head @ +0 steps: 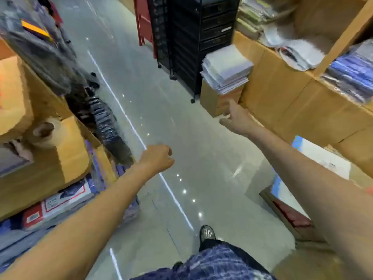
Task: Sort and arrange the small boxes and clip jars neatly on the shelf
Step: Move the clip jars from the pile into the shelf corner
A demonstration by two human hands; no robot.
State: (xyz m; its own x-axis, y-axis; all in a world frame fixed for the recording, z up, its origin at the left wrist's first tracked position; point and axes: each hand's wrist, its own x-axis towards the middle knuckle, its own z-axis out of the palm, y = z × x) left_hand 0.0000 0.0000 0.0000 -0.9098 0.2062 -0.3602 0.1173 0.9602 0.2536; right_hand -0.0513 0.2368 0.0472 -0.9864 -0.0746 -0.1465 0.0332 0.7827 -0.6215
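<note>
— Where the aisle runs, what lies underfoot?
— Glossy grey floor (161, 110), wooden shelving (282, 93) on the right, one black drawer cart (193, 37).
— Hands?
— Two, both empty: left hand (156, 157) loosely curled, right hand (235, 118) spread with fingers relaxed.
— Small boxes, clip jars?
— Cannot tell; too blurred.

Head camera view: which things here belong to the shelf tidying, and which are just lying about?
Job:
left hand, empty
right hand, empty
wooden shelf
No small boxes or clip jars clearly visible.

Lying about:
paper stack
black drawer tower
tape roll
red stool
</note>
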